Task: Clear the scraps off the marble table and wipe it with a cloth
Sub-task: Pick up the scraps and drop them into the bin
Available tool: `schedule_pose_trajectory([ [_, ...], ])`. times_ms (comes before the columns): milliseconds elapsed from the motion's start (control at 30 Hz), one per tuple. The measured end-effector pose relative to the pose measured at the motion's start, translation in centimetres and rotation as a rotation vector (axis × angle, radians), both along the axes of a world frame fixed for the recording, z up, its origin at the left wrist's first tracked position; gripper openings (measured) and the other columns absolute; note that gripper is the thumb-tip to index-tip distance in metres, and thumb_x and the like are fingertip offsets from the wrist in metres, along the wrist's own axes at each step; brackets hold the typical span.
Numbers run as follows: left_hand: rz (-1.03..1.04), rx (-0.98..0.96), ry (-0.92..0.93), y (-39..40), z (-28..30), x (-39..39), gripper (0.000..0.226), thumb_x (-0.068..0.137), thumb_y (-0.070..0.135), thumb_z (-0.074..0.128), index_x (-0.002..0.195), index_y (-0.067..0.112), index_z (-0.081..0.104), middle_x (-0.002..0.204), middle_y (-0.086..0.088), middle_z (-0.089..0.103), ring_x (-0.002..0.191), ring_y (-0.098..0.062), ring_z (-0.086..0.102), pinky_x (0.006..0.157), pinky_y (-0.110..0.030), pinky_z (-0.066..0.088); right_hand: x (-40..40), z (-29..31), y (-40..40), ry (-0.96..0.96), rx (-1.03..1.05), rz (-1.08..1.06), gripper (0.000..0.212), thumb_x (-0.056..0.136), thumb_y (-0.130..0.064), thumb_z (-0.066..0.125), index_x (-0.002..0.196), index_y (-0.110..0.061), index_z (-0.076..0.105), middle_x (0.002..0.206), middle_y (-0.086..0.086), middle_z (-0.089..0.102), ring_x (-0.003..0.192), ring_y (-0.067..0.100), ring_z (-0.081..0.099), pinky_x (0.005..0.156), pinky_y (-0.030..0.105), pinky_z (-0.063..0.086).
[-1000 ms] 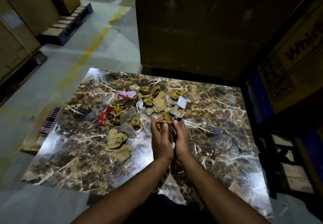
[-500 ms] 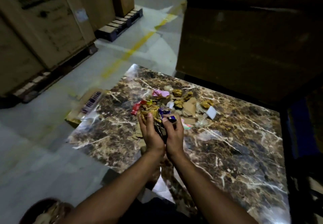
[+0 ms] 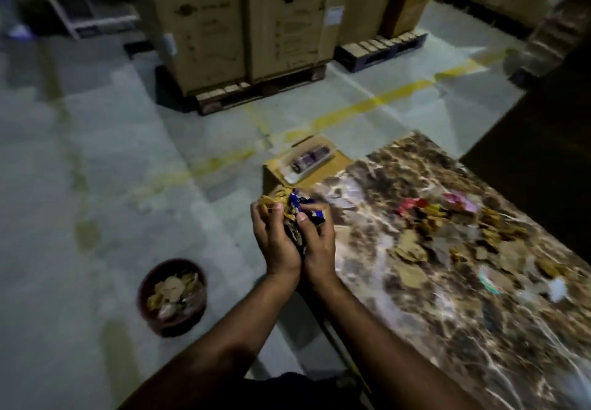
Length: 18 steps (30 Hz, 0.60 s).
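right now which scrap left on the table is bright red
The red wrapper at the far end of the scrap pile on the marble table. The pieces around it are tan or gold, and a pink one lies beside it.

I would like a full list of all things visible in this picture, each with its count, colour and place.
handful of scraps: one bunch, gold and blue, held between both hands beyond the table's left edge
marble table: one, brown with white veins, right side
loose scraps: many, tan, gold, red, pink, white, spread on the table
bin: one, dark red, on the floor at left, scraps inside
small carton: one, tan, on the floor at the table's far corner
tall cartons: several, brown, on pallets at the back
floor lines: yellow, on the grey floor
left hand: one, fingers curled round the scraps
right hand: one, fingers curled round the scraps
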State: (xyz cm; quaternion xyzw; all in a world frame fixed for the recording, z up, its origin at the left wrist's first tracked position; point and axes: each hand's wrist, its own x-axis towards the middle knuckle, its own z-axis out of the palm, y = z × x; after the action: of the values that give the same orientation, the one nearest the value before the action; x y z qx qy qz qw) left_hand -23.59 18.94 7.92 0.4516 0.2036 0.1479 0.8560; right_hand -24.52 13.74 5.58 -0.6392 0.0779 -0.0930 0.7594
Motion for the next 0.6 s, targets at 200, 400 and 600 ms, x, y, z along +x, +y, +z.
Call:
schedule_pose_trajectory([
  [200,0.133,0.13,0.103,18.4,-4.4,-0.5,0.01,0.084,0.016,0.051,0.093,0.011,0.051,0.086,-0.006,0.06,0.077,-0.014,0.06,0.072,-0.029,0.05,0.2,-2.9,18.3,0.125,0.099,0.163,0.033,0.078,-0.038,0.069,0.111,-0.035,0.067,0.149,0.012,0.052,0.133,0.028,0.055,0.106,0.04,0.049],
  [400,0.328,0.123,0.327,28.5,-9.1,-2.1,0.037,0.084,0.025,0.052,0.116,0.006,0.055,0.106,-0.011,0.065,0.092,-0.017,0.062,0.088,-0.039,0.05,-0.5,-8.7,28.3,0.254,-0.004,0.36,0.015,0.088,-0.013,0.059,0.102,-0.009,0.055,0.121,0.017,0.066,0.109,0.023,0.067,0.092,0.032,0.052],
  [600,0.372,0.065,0.53,33.1,-22.6,-1.4,0.059,0.078,0.038,0.056,0.133,0.017,0.056,0.133,-0.014,0.061,0.122,-0.033,0.058,0.106,-0.056,0.045,0.4,-20.4,32.7,0.408,-0.198,0.474,0.024,0.087,-0.027,0.061,0.106,-0.013,0.057,0.099,0.001,0.071,0.095,0.019,0.067,0.088,0.039,0.053],
])
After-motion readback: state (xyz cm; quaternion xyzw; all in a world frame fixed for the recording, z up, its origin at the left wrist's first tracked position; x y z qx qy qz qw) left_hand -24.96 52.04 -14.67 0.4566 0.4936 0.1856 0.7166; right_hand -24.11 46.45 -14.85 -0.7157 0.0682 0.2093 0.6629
